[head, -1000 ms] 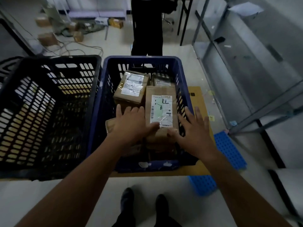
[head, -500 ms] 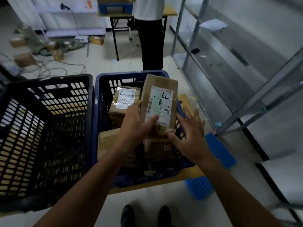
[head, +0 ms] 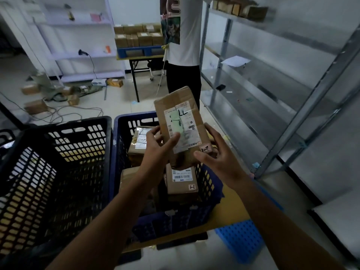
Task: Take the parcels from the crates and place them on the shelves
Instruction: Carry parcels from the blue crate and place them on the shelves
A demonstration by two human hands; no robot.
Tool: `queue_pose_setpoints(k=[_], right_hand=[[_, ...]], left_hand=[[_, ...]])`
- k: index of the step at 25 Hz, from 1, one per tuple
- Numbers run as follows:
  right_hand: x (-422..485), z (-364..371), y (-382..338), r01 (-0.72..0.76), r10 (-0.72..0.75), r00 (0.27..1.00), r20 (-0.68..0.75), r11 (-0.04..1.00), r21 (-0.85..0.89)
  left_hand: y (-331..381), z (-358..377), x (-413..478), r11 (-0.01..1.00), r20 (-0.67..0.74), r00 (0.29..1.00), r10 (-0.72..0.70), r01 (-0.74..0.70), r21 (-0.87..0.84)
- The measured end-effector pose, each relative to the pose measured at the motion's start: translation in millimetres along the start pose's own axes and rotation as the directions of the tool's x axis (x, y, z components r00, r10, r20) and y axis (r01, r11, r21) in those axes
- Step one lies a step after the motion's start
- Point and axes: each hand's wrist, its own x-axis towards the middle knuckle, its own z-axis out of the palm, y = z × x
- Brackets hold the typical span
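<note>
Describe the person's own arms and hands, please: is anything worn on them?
The left hand and the right hand are bare: no glove, ring or marking shows. The left forearm and the right forearm are bare too, with no sleeve, watch or band in view.

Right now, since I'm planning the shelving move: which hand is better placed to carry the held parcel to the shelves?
Likely the right hand: it grips the parcel on the side nearest the metal shelves, which stand to the right. The left hand holds the far edge.
</note>
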Motion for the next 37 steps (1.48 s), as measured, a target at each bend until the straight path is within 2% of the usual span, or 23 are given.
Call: queue_pose_setpoints(k=[2,4,6,8,11,14,15,16,17,19,20,21,23,25,28,31,34,37], right_hand=[[3.5,-9.6,-0.6,0.002,-0.003,1.0,0.014,0.999,0.046],[3.8,-13.0,-1.3,-0.002,0.007,0.998,-0.061,0.996,0.086],[0.6,-7.1,2.0,-0.039,0.061,0.983,-0.171,0.991,0.13],[-3.0,-0.6,10.1,-0.069,0.113,0.975,-0.191,0.973,0.219],[-0.8,-18.4,9.7,-0.131,0.177,0.976,-0.124,0.941,0.312],[8.2,-51.9,-0.4,-0.16,0.179,0.982,-0.052,0.952,0.262],[12.2,-60.6,-4.5,-0.162,0.177,0.983,-0.046,0.961,0.225],[16.1,-68.0,-8.8,-0.158,0.168,0.985,-0.036,0.969,0.191],[20.0,-72.7,-13.8,-0.151,0.156,0.988,-0.016,0.975,0.163],[26.3,-77.6,-22.3,-0.132,0.13,0.991,0.027,0.984,0.115],[28.1,-78.5,-25.3,-0.125,0.122,0.992,0.041,0.988,0.095],[29.2,-78.4,-28.7,-0.12,0.117,0.992,0.049,0.989,0.085],[29.8,-78.2,-35.9,-0.12,0.116,0.992,0.053,0.99,0.079],[28.3,-79.2,-40.3,-0.108,0.108,0.994,0.011,0.993,0.05],[20.1,-73.6,-40.6,-0.113,0.099,0.973,-0.21,0.992,-0.055],[2.0,-48.7,-37.2,-0.169,0.104,0.904,-0.415,0.978,-0.122],[-17.0,-19.9,-37.2,-0.16,0.122,0.908,-0.4,0.985,-0.062],[-32.5,-6.9,-34.4,-0.155,0.133,0.901,-0.413,0.988,-0.02]], left_hand=[[6.4,-3.2,7.1,0.997,0.027,0.999,-0.03,0.032,-0.077],[7.6,-0.3,12.0,0.993,0.026,0.999,-0.03,0.033,-0.115],[3.7,7.9,14.2,0.988,-0.033,0.999,-0.026,0.02,-0.156],[-2.8,14.4,13.2,0.986,-0.075,0.997,-0.022,0.009,-0.165],[-5.4,6.1,12.3,0.998,-0.086,0.996,-0.005,0.0,-0.068],[11.4,-21.8,20.8,0.983,-0.18,0.975,0.127,-0.1,0.151],[19.5,-30.7,25.7,0.954,-0.156,0.97,0.188,-0.142,0.265],[28.5,-37.6,30.6,0.908,-0.068,0.97,0.234,-0.194,0.371],[37.6,-41.7,34.8,0.842,0.077,0.964,0.253,-0.259,0.473],[54.7,-41.6,41.2,0.671,0.373,0.916,0.15,-0.371,0.642],[62.5,-39.0,41.8,0.611,0.449,0.892,0.054,-0.385,0.692],[69.4,-35.6,40.1,0.6,0.487,0.872,-0.04,-0.369,0.71],[75.8,-31.0,37.6,0.655,0.541,0.827,-0.15,-0.327,0.681],[70.0,-29.3,34.2,0.723,0.579,0.797,-0.172,-0.297,0.624],[54.2,-21.4,27.9,0.82,0.563,0.822,-0.086,-0.262,0.509],[38.2,-3.3,23.7,0.89,0.494,0.869,0.02,-0.241,0.388],[23.3,19.0,19.0,0.908,0.451,0.888,0.092,-0.261,0.328],[11.9,39.2,15.5,0.956,0.425,0.899,0.109,-0.212,0.203]])
